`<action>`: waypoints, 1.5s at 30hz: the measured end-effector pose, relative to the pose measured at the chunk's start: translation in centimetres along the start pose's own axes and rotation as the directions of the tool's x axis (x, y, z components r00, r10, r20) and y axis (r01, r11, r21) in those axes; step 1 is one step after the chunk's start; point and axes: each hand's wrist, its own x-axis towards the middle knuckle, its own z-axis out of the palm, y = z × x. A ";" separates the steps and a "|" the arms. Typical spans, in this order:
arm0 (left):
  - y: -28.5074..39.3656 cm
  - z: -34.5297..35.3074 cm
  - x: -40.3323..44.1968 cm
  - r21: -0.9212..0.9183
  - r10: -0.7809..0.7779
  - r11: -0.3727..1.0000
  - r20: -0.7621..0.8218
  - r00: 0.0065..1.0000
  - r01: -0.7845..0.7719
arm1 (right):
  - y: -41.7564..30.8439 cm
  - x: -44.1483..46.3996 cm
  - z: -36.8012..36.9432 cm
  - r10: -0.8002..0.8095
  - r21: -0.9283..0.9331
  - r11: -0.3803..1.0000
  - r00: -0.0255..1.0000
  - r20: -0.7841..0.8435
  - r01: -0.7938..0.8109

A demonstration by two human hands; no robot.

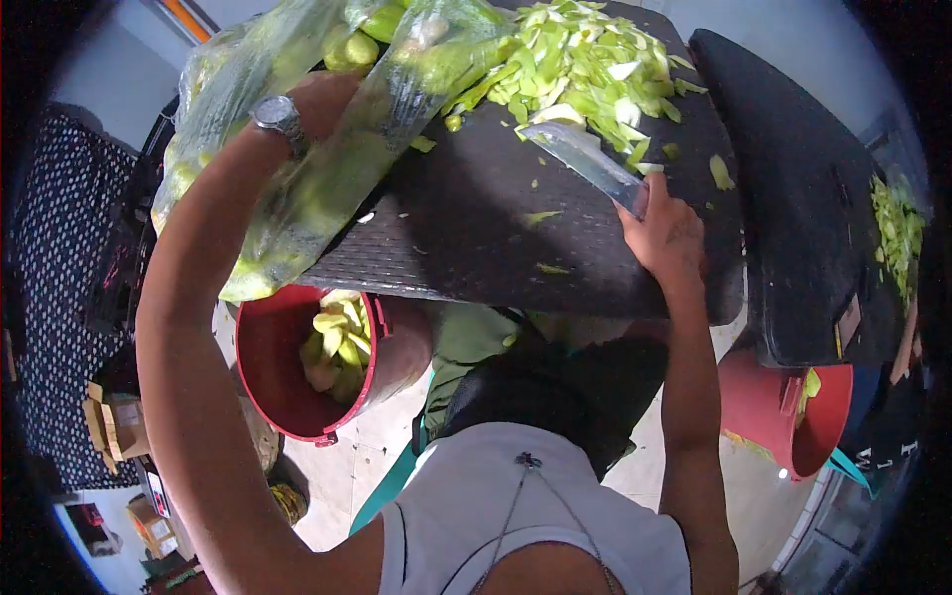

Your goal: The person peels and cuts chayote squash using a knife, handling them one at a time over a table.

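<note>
My right hand is wrapped around the handle of a broad-bladed kitchen knife. The blade points up and left, its tip at the near edge of a heap of green and white peelings on the dark table. My left hand, below a wristwatch, reaches into the mouth of a large clear plastic bag. Whole green fruit lies in the bag just beyond that hand. The left fingers are hidden, so their grip cannot be made out.
Below the table's left edge stands a red bucket holding pale green peeled pieces. Another red bucket is at the right, under a second dark table with more peelings. Cardboard boxes sit at far left.
</note>
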 end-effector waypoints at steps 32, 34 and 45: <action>22.5 4.2 3.4 -0.507 -0.365 -0.831 0.187 0.912 -0.229 | -0.2 -1.8 -3.7 0.092 0.557 0.826 0.996 0.012 -0.083; 22.9 4.0 3.0 -0.641 -0.326 -0.759 0.224 0.918 -0.113 | -0.2 -2.4 -4.1 0.128 0.644 0.741 0.981 0.144 -0.191; 26.4 6.4 1.8 -0.798 -0.780 0.446 -0.123 0.614 0.406 | -3.8 -7.9 -4.9 -0.030 0.843 0.377 0.905 0.425 -0.384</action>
